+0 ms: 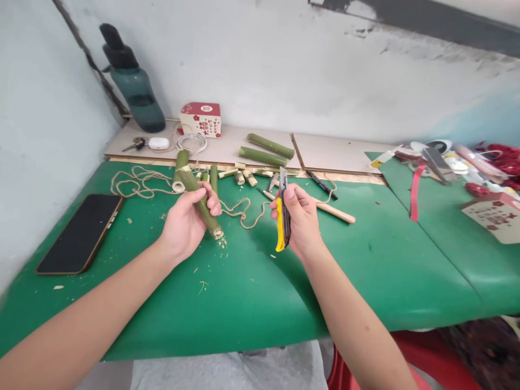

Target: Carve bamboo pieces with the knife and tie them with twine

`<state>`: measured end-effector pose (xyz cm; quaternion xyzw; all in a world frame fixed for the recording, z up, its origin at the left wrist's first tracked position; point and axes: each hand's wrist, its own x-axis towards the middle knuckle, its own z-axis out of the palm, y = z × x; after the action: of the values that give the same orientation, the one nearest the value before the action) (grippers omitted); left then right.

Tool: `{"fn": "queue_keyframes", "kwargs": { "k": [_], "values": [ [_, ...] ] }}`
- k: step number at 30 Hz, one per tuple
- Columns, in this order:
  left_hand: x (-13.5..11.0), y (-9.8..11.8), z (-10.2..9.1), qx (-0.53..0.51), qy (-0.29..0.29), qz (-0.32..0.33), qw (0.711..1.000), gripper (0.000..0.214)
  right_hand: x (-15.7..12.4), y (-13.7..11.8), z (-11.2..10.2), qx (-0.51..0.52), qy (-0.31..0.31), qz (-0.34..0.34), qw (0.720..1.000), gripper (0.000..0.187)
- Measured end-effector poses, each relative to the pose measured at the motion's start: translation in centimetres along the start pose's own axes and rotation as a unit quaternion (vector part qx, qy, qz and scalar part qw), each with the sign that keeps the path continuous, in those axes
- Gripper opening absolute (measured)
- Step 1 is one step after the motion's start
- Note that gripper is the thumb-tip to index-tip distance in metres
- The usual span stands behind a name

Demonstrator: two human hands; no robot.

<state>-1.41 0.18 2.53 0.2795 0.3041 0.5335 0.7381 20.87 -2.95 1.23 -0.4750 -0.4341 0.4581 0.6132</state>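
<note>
My left hand (189, 219) is wrapped round a green bamboo tube (208, 216), tilted so its frayed, pale end points down toward the table. Pale shavings (221, 242) lie under that end. In my right hand (298, 216) is a yellow and black utility knife (283, 222), held upright with its blade pointing away from me. The knife and the bamboo are apart. Behind my hands lie short bamboo offcuts (239, 177), a loop of twine (246, 214), a wooden-handled tool (335, 213) and a black marker (322, 184).
A phone (81, 233) lies on the green table cover (260, 303) at left. Along the wall stand a water bottle (140, 97) and a red-white box (201, 120), with two bamboo tubes (264, 156) nearby. Twine (140, 181) lies at left; assorted items and another box (495, 214) are at right.
</note>
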Motion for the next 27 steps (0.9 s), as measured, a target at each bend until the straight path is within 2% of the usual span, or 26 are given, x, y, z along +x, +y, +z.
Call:
{"fn": "queue_keyframes", "kwargs": {
  "k": [3,5,8,11,15,19,22,27],
  "values": [
    [0.3,0.0,-0.2,0.014,-0.007,0.015,1.000,0.013,-0.3,0.4,0.1,-0.054,-0.007,-0.044,0.998,0.033],
    [0.5,0.1,-0.4,0.013,-0.007,0.031,0.999,0.016,-0.3,0.6,-0.1,-0.110,-0.003,-0.110,0.988,0.027],
    [0.7,0.2,-0.5,0.008,0.000,0.053,0.999,0.022,-0.3,0.8,-0.3,-0.207,-0.016,-0.225,0.952,0.018],
    [0.7,0.0,-0.5,0.014,0.007,0.065,0.998,0.032,-0.4,0.8,-0.2,-0.287,-0.075,-0.286,0.911,0.016],
    [1.0,-0.5,-0.6,0.044,0.016,0.089,0.995,0.044,-0.5,1.0,0.3,-0.370,-0.177,-0.296,0.862,0.018],
    [1.3,-1.1,-1.0,0.085,0.009,0.113,0.990,0.046,-0.8,1.2,0.7,-0.415,-0.224,-0.307,0.827,0.014],
    [1.6,-1.2,-1.3,0.104,-0.003,0.117,0.988,0.047,-0.9,1.4,1.0,-0.434,-0.231,-0.313,0.813,0.013],
    [2.0,-1.0,-1.6,0.141,-0.020,0.117,0.983,0.049,-1.2,2.0,1.8,-0.457,-0.254,-0.279,0.805,0.013]
  ]
}}
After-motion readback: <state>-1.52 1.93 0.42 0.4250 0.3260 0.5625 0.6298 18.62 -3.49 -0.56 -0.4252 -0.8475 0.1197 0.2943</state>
